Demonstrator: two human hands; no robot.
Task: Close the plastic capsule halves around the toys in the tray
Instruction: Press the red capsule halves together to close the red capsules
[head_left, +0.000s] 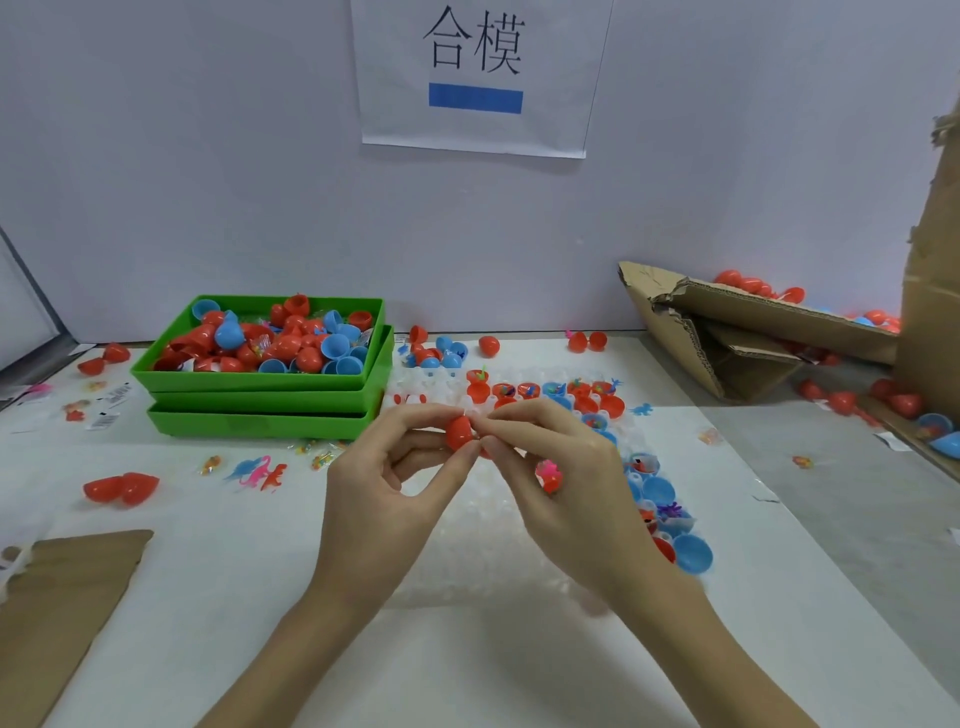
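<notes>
A red plastic capsule is held in mid-air between both hands, above a clear plastic tray. My left hand pinches it from the left with thumb and fingers. My right hand pinches its right side with thumb and forefinger. Under my right hand a red capsule half with a pink toy sits in the tray. Along the tray's far row and right side stand red capsule halves and blue capsule halves, several with small toys inside.
Stacked green bins at the back left hold several red and blue capsule halves. Loose toy dinosaurs and a red capsule lie at the left. Torn cardboard boxes with capsules stand at the right. A cardboard sheet lies near left.
</notes>
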